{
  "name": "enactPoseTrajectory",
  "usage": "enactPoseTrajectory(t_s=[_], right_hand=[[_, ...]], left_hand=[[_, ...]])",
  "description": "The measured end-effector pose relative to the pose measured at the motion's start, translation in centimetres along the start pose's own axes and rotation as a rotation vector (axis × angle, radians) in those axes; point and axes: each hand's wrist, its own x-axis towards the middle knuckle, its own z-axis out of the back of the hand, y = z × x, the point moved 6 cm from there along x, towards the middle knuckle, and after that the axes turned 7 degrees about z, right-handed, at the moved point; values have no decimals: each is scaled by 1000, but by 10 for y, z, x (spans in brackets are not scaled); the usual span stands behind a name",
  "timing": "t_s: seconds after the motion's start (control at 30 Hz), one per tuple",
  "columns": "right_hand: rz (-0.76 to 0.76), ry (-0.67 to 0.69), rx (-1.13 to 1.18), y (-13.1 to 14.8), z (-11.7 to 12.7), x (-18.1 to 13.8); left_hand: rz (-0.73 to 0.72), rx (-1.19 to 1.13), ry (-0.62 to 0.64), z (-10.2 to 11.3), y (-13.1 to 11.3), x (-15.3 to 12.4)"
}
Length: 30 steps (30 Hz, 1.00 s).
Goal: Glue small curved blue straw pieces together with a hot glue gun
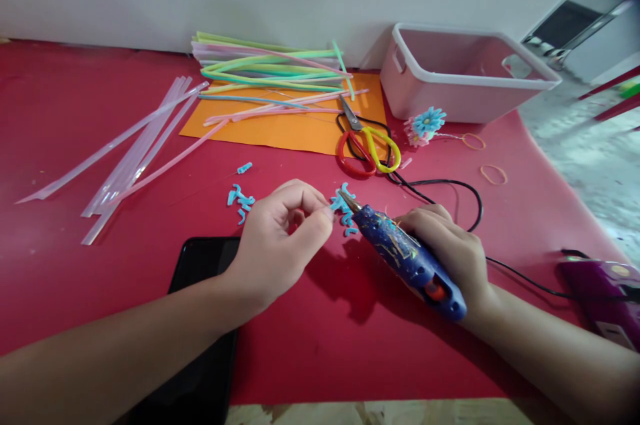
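My right hand (450, 245) is wrapped round a blue glue gun (400, 248), its metal nozzle pointing up and to the left. Between the thumb and fingertips of my left hand (283, 232) is a small light-blue curled piece (338, 202), right by the nozzle tip. More light-blue curls show just behind and below it; I cannot tell which of them are joined to the pinched piece. To the left of my left hand lies a little cluster of blue curled pieces (241, 198), with a short blue piece (245, 168) on a thin wire above it.
Beyond my hands, scissors (367, 142) and coloured pipe-cleaner-like strips (270, 68) lie on orange paper (240, 132). Clear glue sticks (145, 152) are at left, a black phone (200, 345) under my left forearm. A pink bin (440, 88), a blue-and-pink flower (427, 124) and a black cord (470, 185) are right.
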Motion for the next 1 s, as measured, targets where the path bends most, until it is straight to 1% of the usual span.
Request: enactPoseTrajectory(t_s=[0.23, 0.43, 0.57, 0.7, 1.0], right_hand=[[-6, 31, -1, -1, -3, -1], [-22, 19, 30, -2, -3, -3], [-25, -4, 14, -2, 0, -4], [-29, 20, -16, -3, -2, -4], [-26, 27, -8, -2, -4, -2]], left_hand=[[-14, 14, -13, 0, 0, 1], [-4, 25, -21, -1, 5, 3], [-34, 36, -26, -1, 5, 4], [-79, 63, -25, 0, 3, 2], [-75, 78, -46, 2, 3, 2]])
